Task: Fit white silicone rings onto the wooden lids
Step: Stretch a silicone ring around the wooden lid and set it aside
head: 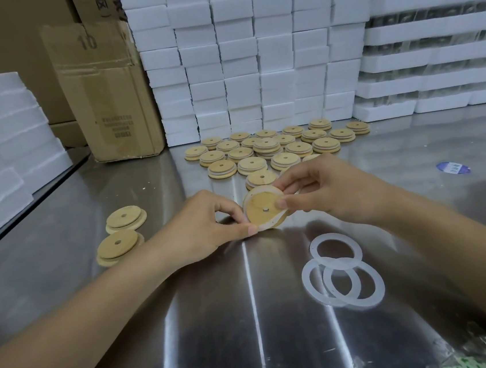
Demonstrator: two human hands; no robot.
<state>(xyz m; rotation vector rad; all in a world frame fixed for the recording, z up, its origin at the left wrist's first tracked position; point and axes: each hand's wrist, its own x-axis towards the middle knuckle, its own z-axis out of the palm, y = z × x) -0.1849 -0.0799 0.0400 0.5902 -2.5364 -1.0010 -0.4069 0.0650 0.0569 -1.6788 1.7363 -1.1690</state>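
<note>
I hold a round wooden lid (264, 208) with a centre hole, tilted up over the steel table (220, 321). A white silicone ring (249, 207) lies partly around its rim. My left hand (210, 223) pinches the ring at the lid's lower left edge. My right hand (323, 187) pinches the lid and ring at the upper right edge. Three loose white rings (343, 275) lie overlapping on the table to the right front. Two bare lids (121, 234) lie at the left.
Several lids with rings (271, 151) are laid out in rows behind my hands. White foam blocks (252, 54) are stacked at the back and at the left, beside a cardboard box (106, 93). A blue sticker (453, 167) lies at the right.
</note>
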